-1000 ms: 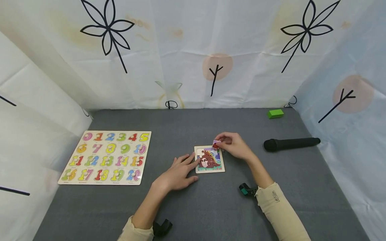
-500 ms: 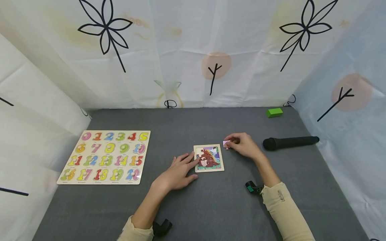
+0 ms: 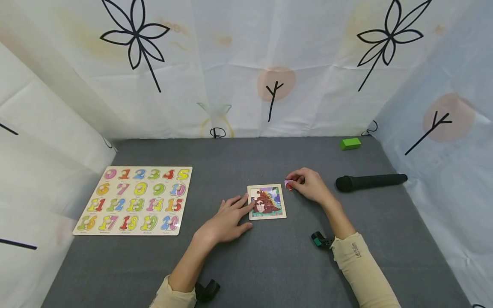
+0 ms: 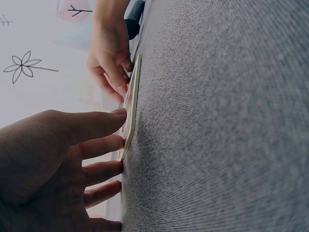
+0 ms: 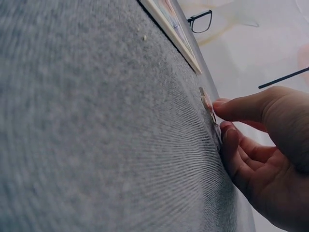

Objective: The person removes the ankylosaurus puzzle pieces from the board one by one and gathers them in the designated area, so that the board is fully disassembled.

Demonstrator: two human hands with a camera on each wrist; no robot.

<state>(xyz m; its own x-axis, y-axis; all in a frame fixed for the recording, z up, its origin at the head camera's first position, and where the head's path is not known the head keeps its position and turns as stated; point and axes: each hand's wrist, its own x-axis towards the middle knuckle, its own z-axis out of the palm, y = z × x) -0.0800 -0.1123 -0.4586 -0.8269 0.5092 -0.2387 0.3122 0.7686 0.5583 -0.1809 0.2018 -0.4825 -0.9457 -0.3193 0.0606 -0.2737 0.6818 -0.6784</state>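
Note:
A small square jigsaw puzzle (image 3: 285, 216) with a light wooden frame and a brown animal picture lies mid-table. My left hand (image 3: 228, 220) rests at its left side with fingers spread, the index fingertip on the puzzle's left edge. Just right of the frame, my right hand (image 3: 310, 185) pinches a small pink and red puzzle piece (image 3: 287, 184) between thumb and fingers, low over the table. In the right wrist view the thumb touches the puzzle piece (image 5: 206, 102), seen nearly edge-on; the fingertips are partly hidden behind it.
A number puzzle board (image 3: 132, 201) with numerals 0 to 20 lies on the left. To the right are a black microphone (image 3: 371, 182) and, farther back, a green block (image 3: 350, 144). White printed cloth (image 3: 239, 51) walls the grey table on its back and sides.
My right hand has carried the puzzle piece from the puzzle's upper right corner rightward, beyond the frame. Over the last half second the piece's tilt changed slightly. My left hand has stayed put.

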